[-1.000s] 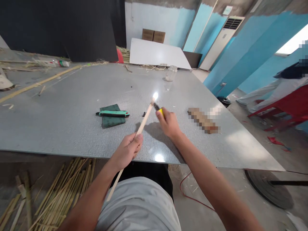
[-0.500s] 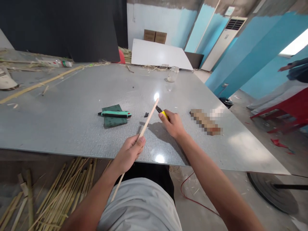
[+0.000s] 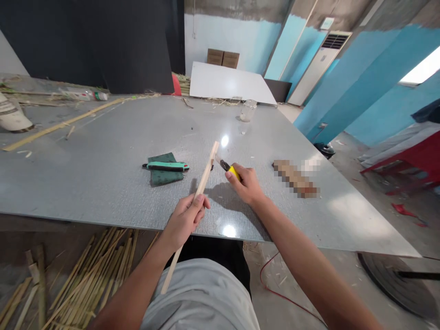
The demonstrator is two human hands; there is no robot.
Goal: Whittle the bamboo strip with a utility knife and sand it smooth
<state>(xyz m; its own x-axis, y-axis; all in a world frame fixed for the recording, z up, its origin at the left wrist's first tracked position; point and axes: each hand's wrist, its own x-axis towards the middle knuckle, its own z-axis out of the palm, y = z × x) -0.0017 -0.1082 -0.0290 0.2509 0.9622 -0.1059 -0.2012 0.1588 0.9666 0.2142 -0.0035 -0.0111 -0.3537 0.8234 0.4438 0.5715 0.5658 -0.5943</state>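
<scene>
The left hand (image 3: 185,219) is closed round a long bamboo strip (image 3: 205,173), gripping it near the middle, top end slanted up and away over the grey table (image 3: 103,174), lower end running down past the lap. The right hand (image 3: 245,183) is wrapped shut on a yellow utility knife (image 3: 229,168), its dark nose pointing at the upper part of the strip, just beside it — whether the blade actually touches the bamboo, I cannot tell.

And here's the shift: a second ago the strip's tip sat right in the bright glare on the tabletop and the knife was up near that tip. Now the tip shows clean and square below the glare spot, and the knife sits a little lower along the strip. My read: the cutter is being worked against the strip's upper end, trimming or shaving.

Containers: a clear glass jar (image 3: 248,110) stands well apart at the far side of the table; it looks empty, though it's small in view. Two cardboard boxes (image 3: 222,58) sit against the back wall, contents hidden.

Near the strip, a green-handled tool (image 3: 167,166) lies on a dark green cloth (image 3: 161,174). A heap of bamboo strips (image 3: 85,270) lies on the floor at left.
</scene>
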